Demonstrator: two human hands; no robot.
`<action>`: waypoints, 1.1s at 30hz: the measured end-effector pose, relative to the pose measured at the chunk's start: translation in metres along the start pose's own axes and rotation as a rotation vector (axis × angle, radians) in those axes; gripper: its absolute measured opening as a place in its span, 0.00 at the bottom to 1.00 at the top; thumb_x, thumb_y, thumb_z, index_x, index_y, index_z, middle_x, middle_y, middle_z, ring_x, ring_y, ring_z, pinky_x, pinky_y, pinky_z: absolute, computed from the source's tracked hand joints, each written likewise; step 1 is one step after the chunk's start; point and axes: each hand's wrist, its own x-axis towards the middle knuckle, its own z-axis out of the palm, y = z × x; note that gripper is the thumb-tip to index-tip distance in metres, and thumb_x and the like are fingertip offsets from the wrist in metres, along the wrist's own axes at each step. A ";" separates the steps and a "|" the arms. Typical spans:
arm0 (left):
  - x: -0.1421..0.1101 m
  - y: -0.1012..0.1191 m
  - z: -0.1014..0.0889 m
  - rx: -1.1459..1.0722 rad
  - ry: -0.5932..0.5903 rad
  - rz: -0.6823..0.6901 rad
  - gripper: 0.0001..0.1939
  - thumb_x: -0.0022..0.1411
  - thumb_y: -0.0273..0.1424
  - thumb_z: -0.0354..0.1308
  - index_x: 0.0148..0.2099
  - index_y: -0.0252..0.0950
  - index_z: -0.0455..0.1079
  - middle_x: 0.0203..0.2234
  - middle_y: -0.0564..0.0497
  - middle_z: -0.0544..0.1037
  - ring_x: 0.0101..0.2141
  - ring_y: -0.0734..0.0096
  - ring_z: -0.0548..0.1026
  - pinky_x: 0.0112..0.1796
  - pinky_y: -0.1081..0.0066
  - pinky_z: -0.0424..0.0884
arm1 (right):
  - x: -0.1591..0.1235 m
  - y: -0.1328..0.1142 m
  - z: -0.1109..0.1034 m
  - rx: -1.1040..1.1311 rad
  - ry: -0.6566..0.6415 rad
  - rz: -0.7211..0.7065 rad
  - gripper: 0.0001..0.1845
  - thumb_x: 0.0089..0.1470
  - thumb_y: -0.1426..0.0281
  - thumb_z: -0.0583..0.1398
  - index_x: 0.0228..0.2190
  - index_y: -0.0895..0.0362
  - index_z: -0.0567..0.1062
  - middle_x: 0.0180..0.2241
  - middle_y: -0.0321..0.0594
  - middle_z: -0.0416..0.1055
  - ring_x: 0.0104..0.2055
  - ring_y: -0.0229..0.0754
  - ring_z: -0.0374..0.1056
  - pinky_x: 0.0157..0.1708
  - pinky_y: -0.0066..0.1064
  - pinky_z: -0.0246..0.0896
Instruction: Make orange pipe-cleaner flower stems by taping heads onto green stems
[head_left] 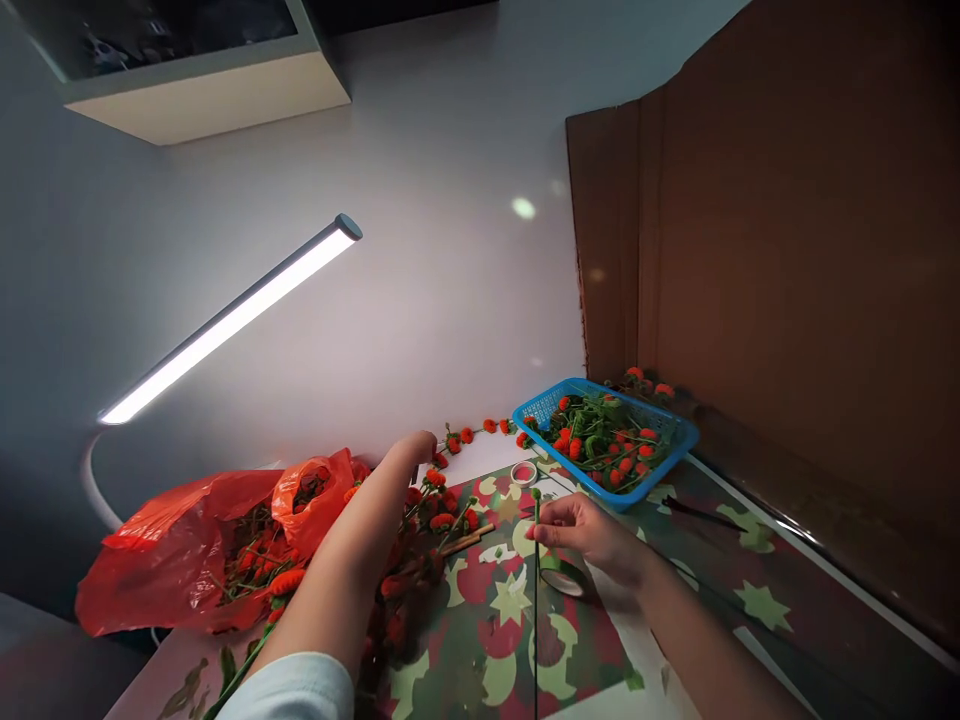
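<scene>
My right hand (589, 532) is closed in a pinch on a thin dark stem (536, 620) with a small green tip, held upright over the patterned mat (499, 640). Just below that hand lies a roll of green tape (564, 577). Stretched toward the back of the table, my left hand (417, 447) is bent down near the orange-red flowers (442, 522). Its fingers are hidden behind the wrist, so whatever they may hold is out of sight. A small white ring-shaped roll (523, 473) rests behind the stem.
A blue basket (637, 497) of flowers and green stems stands back right, before a tall cardboard sheet (787, 300). On the left sits a red plastic bag (165, 540) with more flowers. Brown sticks (465, 541) lie mid-table. A lit lamp (232, 318) hangs over the left side.
</scene>
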 end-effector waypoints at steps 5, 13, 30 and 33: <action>0.007 0.016 -0.004 -0.139 -0.191 -0.059 0.12 0.60 0.34 0.56 0.41 0.31 0.70 0.35 0.47 0.75 0.33 0.69 0.74 0.34 0.65 0.72 | 0.000 0.001 0.000 -0.002 0.009 0.010 0.20 0.33 0.56 0.70 0.17 0.60 0.73 0.19 0.33 0.61 0.25 0.34 0.55 0.28 0.29 0.49; -0.098 0.072 0.034 -0.598 -0.077 0.122 0.18 0.52 0.39 0.61 0.40 0.31 0.70 0.31 0.43 0.79 0.27 0.73 0.74 0.31 0.72 0.69 | 0.003 0.003 -0.007 -0.021 0.027 -0.050 0.21 0.36 0.54 0.67 0.19 0.61 0.75 0.17 0.32 0.61 0.24 0.34 0.56 0.28 0.29 0.50; -0.227 0.084 0.140 -1.307 0.348 -0.141 0.14 0.45 0.37 0.66 0.33 0.32 0.78 0.25 0.48 0.79 0.27 0.72 0.74 0.31 0.72 0.68 | 0.000 0.000 0.011 -0.276 0.059 -0.185 0.19 0.39 0.56 0.66 0.18 0.61 0.74 0.17 0.32 0.61 0.24 0.34 0.55 0.25 0.29 0.50; -0.229 0.086 0.135 -1.254 0.374 -0.098 0.15 0.46 0.37 0.66 0.35 0.33 0.78 0.27 0.46 0.80 0.30 0.68 0.75 0.33 0.70 0.70 | -0.001 -0.001 0.016 -0.297 0.065 -0.176 0.18 0.39 0.57 0.66 0.17 0.61 0.75 0.17 0.33 0.63 0.24 0.34 0.57 0.25 0.28 0.52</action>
